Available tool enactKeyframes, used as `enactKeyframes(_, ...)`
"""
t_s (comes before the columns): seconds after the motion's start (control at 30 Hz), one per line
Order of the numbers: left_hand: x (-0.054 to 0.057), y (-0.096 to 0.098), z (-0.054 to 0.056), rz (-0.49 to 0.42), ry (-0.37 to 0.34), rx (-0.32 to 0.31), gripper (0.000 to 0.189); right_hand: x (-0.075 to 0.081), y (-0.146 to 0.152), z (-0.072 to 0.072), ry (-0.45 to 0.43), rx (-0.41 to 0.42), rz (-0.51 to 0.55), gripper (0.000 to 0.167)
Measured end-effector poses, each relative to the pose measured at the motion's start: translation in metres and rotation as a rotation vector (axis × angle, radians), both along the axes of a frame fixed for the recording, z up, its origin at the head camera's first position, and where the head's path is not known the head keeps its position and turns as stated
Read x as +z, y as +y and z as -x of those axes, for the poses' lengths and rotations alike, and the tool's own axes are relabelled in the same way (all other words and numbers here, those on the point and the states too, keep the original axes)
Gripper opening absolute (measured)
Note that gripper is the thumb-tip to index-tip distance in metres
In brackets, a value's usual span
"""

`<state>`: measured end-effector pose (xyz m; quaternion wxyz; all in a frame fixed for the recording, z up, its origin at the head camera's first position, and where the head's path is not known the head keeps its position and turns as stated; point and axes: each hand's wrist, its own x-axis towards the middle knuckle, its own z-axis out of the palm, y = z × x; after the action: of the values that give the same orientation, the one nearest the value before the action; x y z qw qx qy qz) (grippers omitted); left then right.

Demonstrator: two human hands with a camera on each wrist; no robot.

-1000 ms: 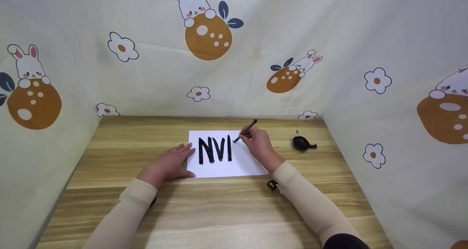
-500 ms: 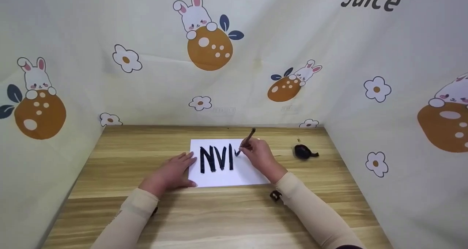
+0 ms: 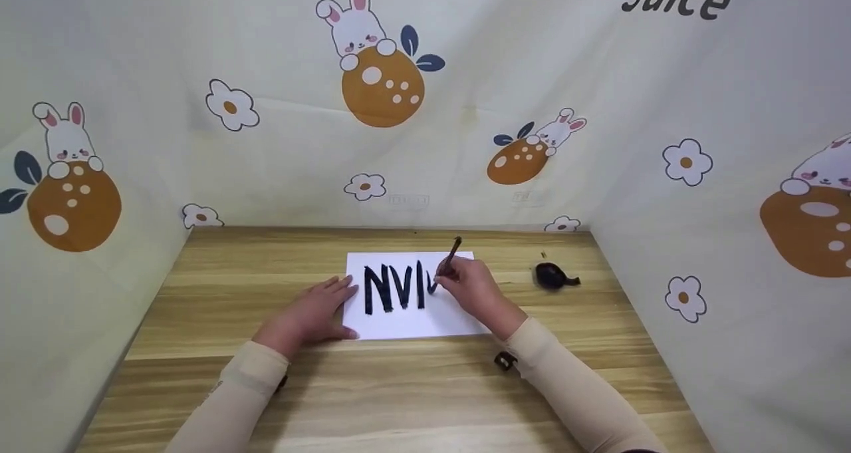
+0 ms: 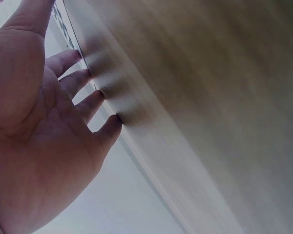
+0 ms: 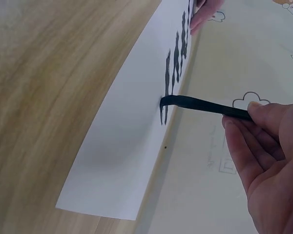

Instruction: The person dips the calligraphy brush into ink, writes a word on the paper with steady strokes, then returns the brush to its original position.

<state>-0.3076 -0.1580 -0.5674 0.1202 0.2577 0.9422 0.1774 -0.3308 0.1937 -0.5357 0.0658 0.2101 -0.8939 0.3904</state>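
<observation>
A white sheet of paper (image 3: pixel 392 328) lies on the wooden table, bearing thick black letters (image 3: pixel 379 290) that read N, V, I. Beside the I is a smaller black stroke, partly behind my right hand (image 3: pixel 473 285). That hand pinches a dark brush (image 3: pixel 455 248) between thumb and fingers. In the right wrist view, the bristles of the brush (image 5: pixel 195 104) bend against the paper at the stroke. My left hand (image 3: pixel 311 312) rests at the paper's left edge, fingers spread; the left wrist view shows its fingertips (image 4: pixel 113 126) down on the surface.
To the right of the paper sits a small round black dish (image 3: pixel 550 277) with a short handle. Printed fabric walls (image 3: pixel 279 167) stand around the back and sides of the table (image 3: pixel 399 400). A small black piece (image 3: pixel 505 361) shows by the right cuff.
The brush has come down the paper, lengthening the small stroke right of the I into a hooked line. My left hand keeps its place on the sheet. The head view has tilted up slightly.
</observation>
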Motion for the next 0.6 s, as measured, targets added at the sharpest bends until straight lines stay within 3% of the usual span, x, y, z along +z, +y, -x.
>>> enactKeyframes(0.37,0.001,0.001,0.0,-0.017,0.006,-0.018,0.103,0.002,0.004,-0.004,0.009,0.036,0.004,0.005)
enactKeyframes(0.6,0.003,0.0,-0.001,-0.015,0.002,-0.015,0.103,0.015,0.008,-0.004,0.071,-0.028,0.062,0.004)
